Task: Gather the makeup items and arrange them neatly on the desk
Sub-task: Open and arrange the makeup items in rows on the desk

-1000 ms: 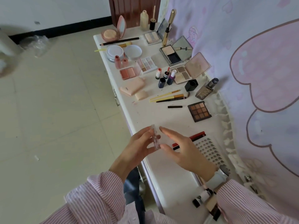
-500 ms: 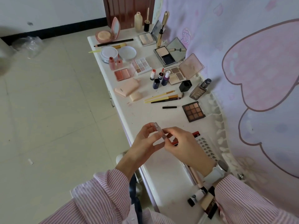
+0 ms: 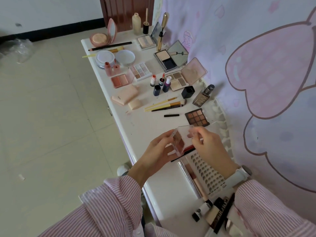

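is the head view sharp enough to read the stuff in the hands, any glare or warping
Head view: soft daylight, no harsh glare, faint shadows under the brushes. Wide-angle warping bends the desk edge. The clear palette, held by the left hand and right hand, is slightly blurred; its lid shows only as a faint sheen.

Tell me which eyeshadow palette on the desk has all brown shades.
The dark nine-pan palette lying just beyond the hands, near the wall. The white nine-pan palette farther back holds pale pastel shades instead.
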`<move>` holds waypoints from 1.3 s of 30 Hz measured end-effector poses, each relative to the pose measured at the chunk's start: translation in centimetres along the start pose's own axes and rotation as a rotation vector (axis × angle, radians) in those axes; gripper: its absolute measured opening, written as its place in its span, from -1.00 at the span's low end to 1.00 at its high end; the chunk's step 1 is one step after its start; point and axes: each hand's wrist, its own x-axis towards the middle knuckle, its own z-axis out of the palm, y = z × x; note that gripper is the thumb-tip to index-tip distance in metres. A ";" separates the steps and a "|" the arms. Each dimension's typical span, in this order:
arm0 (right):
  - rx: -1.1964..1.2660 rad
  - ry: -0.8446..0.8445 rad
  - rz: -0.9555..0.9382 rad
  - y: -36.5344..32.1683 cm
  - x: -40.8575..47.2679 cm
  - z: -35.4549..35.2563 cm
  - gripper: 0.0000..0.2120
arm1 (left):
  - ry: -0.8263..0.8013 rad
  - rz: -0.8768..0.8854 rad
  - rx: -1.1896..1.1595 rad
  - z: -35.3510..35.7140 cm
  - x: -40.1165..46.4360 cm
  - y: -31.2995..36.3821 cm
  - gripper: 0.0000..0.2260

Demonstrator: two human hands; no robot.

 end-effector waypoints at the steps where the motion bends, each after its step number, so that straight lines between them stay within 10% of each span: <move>1: -0.008 0.017 0.036 0.4 0.3 -0.4 -0.81 | 0.019 -0.015 -0.025 0.2 0.4 0.0 -0.73; 22: -0.409 0.086 0.363 7.0 3.4 -2.6 -0.82 | 0.206 0.068 1.442 5.9 7.4 -3.3 -0.55; 39: -0.451 0.120 0.401 7.1 3.2 -3.3 -0.75 | 0.173 0.179 1.615 5.8 7.2 -4.8 -0.46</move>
